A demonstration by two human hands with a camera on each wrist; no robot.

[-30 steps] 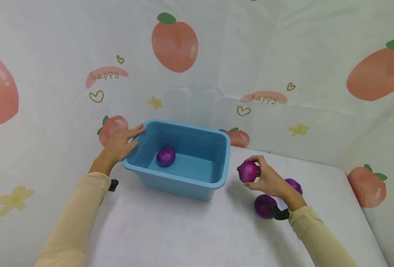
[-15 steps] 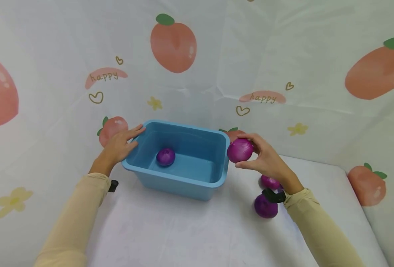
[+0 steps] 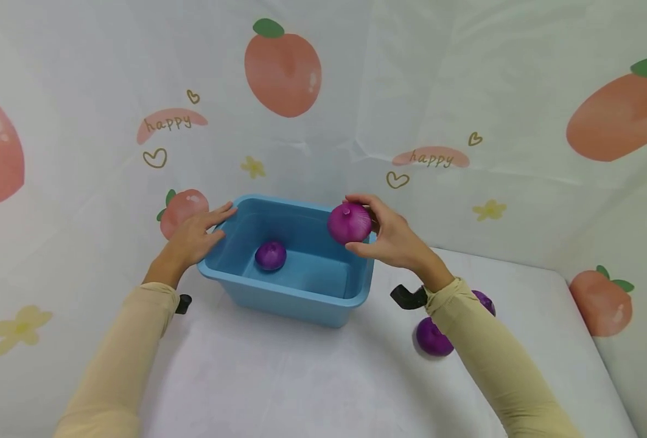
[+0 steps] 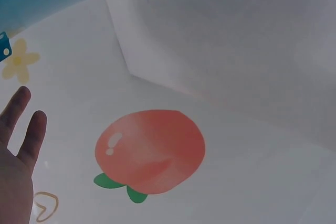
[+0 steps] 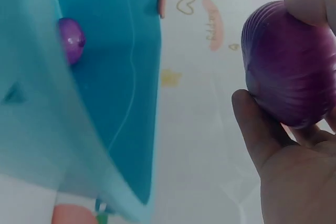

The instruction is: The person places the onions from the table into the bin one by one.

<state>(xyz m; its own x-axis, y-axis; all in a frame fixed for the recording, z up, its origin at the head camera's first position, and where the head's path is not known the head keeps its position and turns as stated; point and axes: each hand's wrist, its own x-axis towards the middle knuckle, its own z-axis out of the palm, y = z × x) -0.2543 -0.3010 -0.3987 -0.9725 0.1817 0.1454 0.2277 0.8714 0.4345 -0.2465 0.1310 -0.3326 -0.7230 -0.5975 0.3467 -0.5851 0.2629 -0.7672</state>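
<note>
Tub (image 3: 290, 311): light blue, rectangular, rounded corners, upright on the bench (image 3: 279, 380).
Held onion (image 3: 348, 224): magenta-purple, round, finely ribbed, stem nub showing; in the right hand (image 3: 391, 238), raised at the tub's right end.
Tub onion (image 3: 271, 256): purple, glossy, on the tub floor.
Bench onions (image 3: 431, 339): two, purple, partly hidden, right of the tub.

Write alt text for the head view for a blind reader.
A person's right hand holds a purple onion at the right end of a blue bin, while the left hand rests on its left rim. Another onion lies inside the bin; two more onions show on the white tabletop, partly behind the right sleeve.
</note>
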